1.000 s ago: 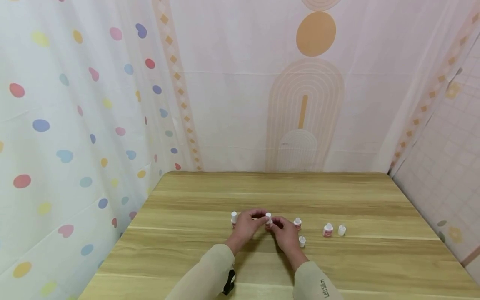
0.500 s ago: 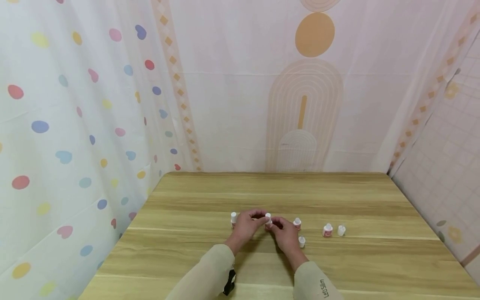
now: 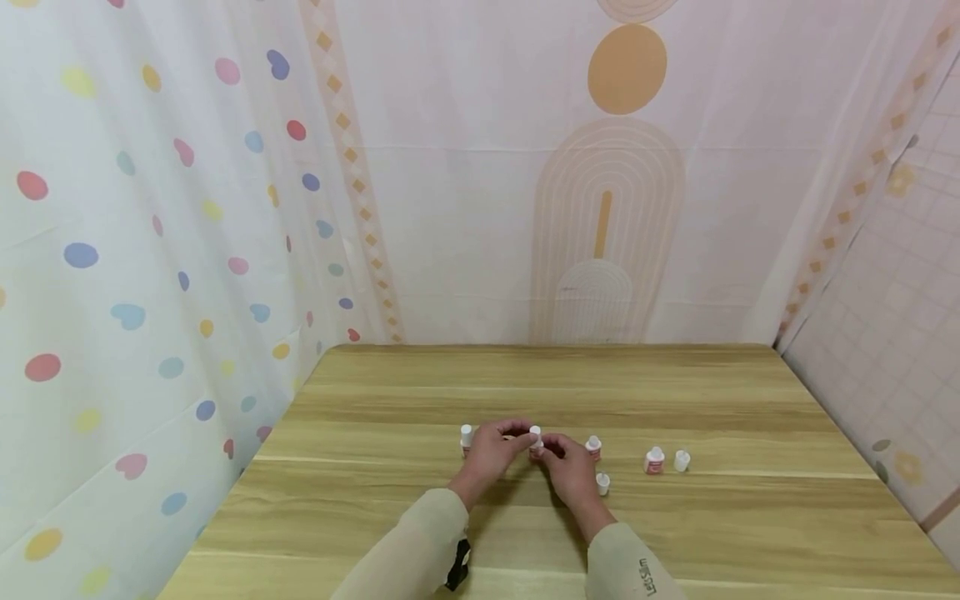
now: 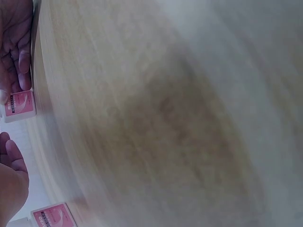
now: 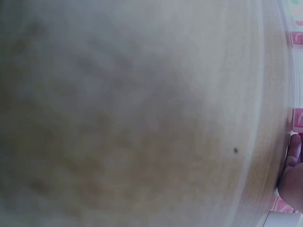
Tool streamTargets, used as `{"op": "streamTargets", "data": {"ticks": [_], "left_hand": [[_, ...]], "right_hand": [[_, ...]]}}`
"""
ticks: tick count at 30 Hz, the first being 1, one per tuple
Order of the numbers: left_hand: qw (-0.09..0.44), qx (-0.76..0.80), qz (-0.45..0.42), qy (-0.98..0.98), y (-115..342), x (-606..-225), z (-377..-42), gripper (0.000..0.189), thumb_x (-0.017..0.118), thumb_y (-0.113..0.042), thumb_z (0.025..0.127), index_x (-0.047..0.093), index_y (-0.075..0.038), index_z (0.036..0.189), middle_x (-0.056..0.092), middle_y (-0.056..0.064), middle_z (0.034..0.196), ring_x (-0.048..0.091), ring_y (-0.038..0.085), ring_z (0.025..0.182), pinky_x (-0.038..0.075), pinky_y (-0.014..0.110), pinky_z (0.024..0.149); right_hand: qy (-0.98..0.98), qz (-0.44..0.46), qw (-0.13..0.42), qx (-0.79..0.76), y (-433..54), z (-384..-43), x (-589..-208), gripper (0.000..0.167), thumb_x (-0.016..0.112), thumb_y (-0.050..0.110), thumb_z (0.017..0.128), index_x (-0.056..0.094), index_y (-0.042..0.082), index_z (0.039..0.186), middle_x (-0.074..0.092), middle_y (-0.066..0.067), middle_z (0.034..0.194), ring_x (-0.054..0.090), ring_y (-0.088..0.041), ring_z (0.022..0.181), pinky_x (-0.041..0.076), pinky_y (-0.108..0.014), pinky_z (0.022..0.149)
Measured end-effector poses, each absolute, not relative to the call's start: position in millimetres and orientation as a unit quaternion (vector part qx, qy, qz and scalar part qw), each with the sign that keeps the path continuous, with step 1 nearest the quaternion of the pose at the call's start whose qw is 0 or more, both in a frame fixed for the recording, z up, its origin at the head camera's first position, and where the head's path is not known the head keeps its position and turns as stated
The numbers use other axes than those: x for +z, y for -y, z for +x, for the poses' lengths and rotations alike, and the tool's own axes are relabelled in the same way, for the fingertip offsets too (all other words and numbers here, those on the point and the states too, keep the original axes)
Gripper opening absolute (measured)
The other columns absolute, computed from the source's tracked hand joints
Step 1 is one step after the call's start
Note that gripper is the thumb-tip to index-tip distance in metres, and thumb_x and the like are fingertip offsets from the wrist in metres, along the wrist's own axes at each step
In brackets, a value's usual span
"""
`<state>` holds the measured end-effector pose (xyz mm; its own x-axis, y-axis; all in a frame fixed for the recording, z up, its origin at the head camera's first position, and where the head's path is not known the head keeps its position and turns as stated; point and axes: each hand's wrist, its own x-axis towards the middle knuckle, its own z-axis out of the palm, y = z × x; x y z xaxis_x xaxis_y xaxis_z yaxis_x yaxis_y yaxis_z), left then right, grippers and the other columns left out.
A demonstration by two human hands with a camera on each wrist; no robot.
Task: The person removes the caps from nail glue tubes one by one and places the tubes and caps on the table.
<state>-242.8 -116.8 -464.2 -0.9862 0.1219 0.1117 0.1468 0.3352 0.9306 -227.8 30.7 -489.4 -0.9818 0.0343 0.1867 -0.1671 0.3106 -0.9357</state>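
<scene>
The person's left hand [image 3: 492, 452] pinches the white cap [image 3: 535, 432] while the right hand [image 3: 572, 473] pinches the small bottle [image 3: 536, 452] below it, upright between them; if the right hand slips, it might tip and bump the open bottle [image 3: 593, 450] just past that hand.

From above, the head view faces forward over the table [image 3: 375, 400]. The 2 wrist views, close and turned sideways, share bottles [image 4: 54, 216].

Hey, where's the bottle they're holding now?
Low in the head view, just right of centre: the held bottle is between the left hand and right hand.
</scene>
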Motion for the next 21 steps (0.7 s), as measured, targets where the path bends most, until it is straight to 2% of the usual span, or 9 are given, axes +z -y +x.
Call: {"op": "streamTargets", "data": {"ticks": [5, 13, 21], "left_hand": [[0.012, -0.574, -0.077, 0.815, 116.2, -464.5, -244.0, 0.012, 0.073, -0.018, 0.092, 0.075, -0.009, 0.1, 0.072, 0.0, 0.098, 0.064, 0.015, 0.094, 0.053, 0.031, 0.078], [0.008, -0.571, -0.082, 0.817, 117.5, -466.0, -244.7, 0.018, 0.071, -0.017, 0.093, 0.075, -0.008, 0.108, 0.072, 0.001, 0.102, 0.064, 0.016, 0.097, 0.054, 0.032, 0.08], [0.01, -0.576, -0.075, 0.814, 116.1, -466.4, -244.5, 0.017, 0.073, -0.02, 0.092, 0.075, -0.009, 0.104, 0.072, 0.001, 0.101, 0.064, 0.016, 0.096, 0.054, 0.032, 0.079]], "right_hand": [[0.806, 0.042, 0.087, 0.584, -30.4, -227.9, -489.0, 0.009, 0.07, 0.006, 0.091, 0.073, 0.0, 0.098, 0.072, -0.007, 0.091, 0.065, -0.022, 0.091, 0.05, -0.039, 0.082], [0.804, 0.039, 0.082, 0.588, -31.1, -227.0, -488.8, 0.009, 0.069, 0.006, 0.092, 0.073, 0.001, 0.098, 0.072, -0.006, 0.089, 0.066, -0.021, 0.09, 0.051, -0.036, 0.082], [0.805, 0.037, 0.081, 0.586, -31.3, -227.2, -488.3, 0.009, 0.069, 0.006, 0.093, 0.073, 0.001, 0.099, 0.072, -0.006, 0.091, 0.065, -0.021, 0.092, 0.05, -0.037, 0.082]]}}
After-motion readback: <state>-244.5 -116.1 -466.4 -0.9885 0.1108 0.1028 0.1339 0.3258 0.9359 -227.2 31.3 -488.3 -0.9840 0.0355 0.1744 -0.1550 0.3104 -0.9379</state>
